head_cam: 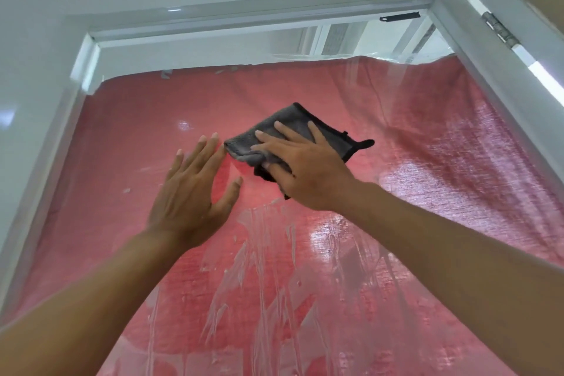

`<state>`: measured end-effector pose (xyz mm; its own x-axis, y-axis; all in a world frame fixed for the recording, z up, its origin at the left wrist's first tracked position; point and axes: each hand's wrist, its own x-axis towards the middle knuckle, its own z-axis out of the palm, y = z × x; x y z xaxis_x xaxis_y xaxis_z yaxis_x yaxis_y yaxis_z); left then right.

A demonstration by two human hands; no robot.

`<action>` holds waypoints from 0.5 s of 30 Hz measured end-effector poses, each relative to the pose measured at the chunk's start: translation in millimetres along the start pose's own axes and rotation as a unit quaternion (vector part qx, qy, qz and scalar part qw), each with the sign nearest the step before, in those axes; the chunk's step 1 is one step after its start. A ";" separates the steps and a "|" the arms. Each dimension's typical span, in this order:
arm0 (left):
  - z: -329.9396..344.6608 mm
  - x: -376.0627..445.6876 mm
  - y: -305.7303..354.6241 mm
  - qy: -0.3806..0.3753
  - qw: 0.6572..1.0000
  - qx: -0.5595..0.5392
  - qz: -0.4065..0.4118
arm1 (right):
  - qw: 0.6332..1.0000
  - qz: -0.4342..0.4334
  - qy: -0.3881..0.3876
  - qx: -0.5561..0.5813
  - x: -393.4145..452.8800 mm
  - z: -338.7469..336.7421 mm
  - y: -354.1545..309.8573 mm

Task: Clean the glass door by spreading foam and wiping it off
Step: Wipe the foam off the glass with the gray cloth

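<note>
Right hand [300, 166] flat on a folded grey cloth [285, 134], fingers spread, thumb tucked under a fold, pressing it on the glass door [122, 131]. Left hand [189, 189] open just beside the cloth, fingers straight, holding nothing. Up high, mostly wiped. Lower down, white foam streaks [262, 253] running over the glass. Probably about half done, with the bottom part left.
</note>
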<state>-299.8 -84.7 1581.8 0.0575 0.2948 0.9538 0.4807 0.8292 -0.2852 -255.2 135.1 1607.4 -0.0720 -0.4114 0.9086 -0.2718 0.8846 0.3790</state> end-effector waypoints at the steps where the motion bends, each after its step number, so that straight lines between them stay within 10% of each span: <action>1: -1.8 -1.1 -3.8 0.000 1.000 0.003 0.003 | 1.000 0.014 0.010 0.000 3.0 -1.5 3.8; 6: -7.5 -9.3 -29.5 0.007 1.000 0.022 -0.007 | 0.949 0.277 0.145 0.049 43.6 1.6 -17.1; 12: -4.7 -18.4 -38.5 0.004 1.000 -0.001 0.001 | 0.999 0.015 0.025 0.013 23.0 25.6 -46.6; 15: -8.4 -19.5 -44.0 -0.006 1.000 0.009 0.011 | 0.998 0.049 0.043 -0.018 23.6 19.1 -26.0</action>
<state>-314.7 -131.0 1576.5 0.0575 0.3186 0.9461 0.4644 0.8304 -0.3079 -268.2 98.2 1615.6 -0.0140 -0.3045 0.9524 -0.2322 0.9275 0.2931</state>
